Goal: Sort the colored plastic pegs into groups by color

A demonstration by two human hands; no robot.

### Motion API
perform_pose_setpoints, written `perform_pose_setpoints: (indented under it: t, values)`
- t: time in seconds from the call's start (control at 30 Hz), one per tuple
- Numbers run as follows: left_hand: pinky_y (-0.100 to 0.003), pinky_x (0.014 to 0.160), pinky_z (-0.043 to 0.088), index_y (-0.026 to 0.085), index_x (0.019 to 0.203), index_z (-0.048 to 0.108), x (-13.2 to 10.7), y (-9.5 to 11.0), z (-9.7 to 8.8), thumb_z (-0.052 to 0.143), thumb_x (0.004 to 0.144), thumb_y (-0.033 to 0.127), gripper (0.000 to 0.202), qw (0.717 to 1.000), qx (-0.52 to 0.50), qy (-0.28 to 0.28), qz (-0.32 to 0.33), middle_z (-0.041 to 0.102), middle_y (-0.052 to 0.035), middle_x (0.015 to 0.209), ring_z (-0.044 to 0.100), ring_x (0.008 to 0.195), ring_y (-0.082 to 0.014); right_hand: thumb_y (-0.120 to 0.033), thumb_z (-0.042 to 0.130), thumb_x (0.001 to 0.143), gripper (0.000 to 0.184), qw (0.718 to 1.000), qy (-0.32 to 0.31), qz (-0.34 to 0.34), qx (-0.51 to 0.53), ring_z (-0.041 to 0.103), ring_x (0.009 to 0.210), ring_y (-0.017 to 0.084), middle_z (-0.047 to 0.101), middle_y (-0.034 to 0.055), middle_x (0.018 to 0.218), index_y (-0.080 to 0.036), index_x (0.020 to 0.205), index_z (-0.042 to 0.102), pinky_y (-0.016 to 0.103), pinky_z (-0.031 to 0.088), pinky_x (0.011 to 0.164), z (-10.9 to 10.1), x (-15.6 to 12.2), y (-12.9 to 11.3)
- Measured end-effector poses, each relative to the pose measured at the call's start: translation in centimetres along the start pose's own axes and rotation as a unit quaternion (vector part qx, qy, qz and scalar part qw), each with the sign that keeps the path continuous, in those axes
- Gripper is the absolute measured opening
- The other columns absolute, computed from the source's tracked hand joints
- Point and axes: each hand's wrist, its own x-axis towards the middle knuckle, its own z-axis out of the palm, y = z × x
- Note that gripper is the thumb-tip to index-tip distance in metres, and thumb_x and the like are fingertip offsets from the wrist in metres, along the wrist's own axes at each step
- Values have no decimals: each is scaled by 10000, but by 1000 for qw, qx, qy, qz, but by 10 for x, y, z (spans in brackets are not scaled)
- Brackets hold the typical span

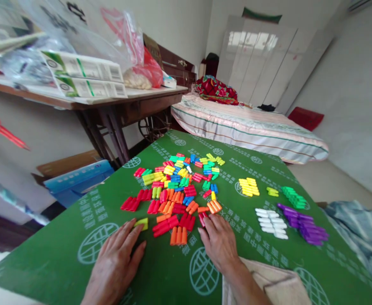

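Observation:
A jumble of small coloured plastic pieces in red, orange, yellow, green and blue lies on a green printed table cover. My left hand rests flat on the cover, fingers spread, its fingertips touching a lime-yellow piece. My right hand lies palm down by the near edge of the jumble, fingertips at a red piece. To the right sit sorted groups: yellow, green, white and purple.
A wooden sewing-machine table stands at the left with boxes and plastic bags on top. Behind the green table is a bed with a striped cover. A beige cloth lies under my right forearm, and a bluish fabric sits at right.

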Motion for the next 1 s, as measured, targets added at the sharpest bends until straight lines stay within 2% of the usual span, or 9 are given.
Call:
perform_pose_setpoints:
  t: [0.07,0.2,0.47,0.77,1.0]
  values:
    - [-421,906,475,196,1197,543,0,0,1,432,865,395,403,1000,0,3,0,571,-117,1257,561,1105,-282,-190,484,874,144,1000,-7,2,9,558,825,207,616,70,849,-177,939,612,340,450,750,-1,1,0]
    - [-423,892,487,202,1182,552,0,2,-1,439,865,385,383,1000,6,10,1,589,-117,1229,566,1100,-283,-132,435,879,174,1000,11,-3,19,550,787,197,600,61,777,-171,847,601,334,436,739,-1,-2,2]
    - [-442,915,483,201,1187,559,-1,11,-10,452,869,340,363,1000,-6,-9,-27,581,-117,1241,551,1126,-278,-137,443,881,168,998,59,-18,32,576,864,207,638,88,878,-158,922,604,351,452,791,2,-10,6]
    - [-453,905,492,188,1182,569,-1,13,-13,458,870,322,357,999,-13,-10,-33,580,-123,1246,553,1121,-285,-163,436,889,180,997,54,-19,42,585,885,202,648,92,882,-157,938,608,355,454,821,5,-13,9]
    - [-450,922,483,198,1188,566,-2,14,-14,471,863,322,360,999,-17,-18,-40,577,-119,1249,545,1135,-283,-172,426,894,181,998,42,-18,39,581,823,197,639,83,844,-157,915,605,337,458,772,4,-12,9]
